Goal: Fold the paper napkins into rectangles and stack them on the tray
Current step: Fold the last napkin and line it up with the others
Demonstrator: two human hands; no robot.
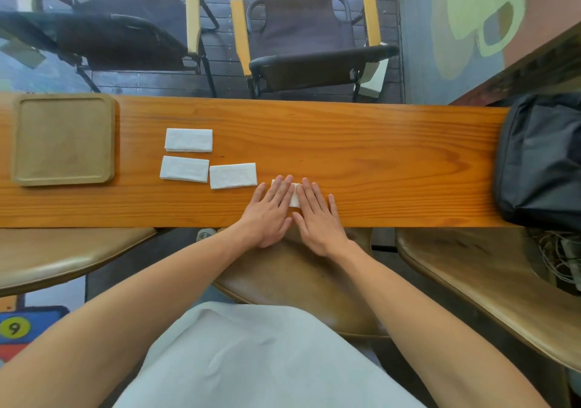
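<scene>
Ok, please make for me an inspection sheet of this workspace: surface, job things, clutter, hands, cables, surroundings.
Surface: long wooden table, bare grain showing.
Job's things: wooden tray at the table's left end, no napkin on it; three folded napkins lying singly on the table beside it, not stacked; a fourth napkin under the hands.
Clutter: black bag on the table's right end.
Hands: left hand and right hand flat, fingers straight, pressing the fourth napkin.
Cables: tangle of pale wires below the bag.
Surroundings: two folding chairs beyond the table; wooden seats on the near side.
</scene>
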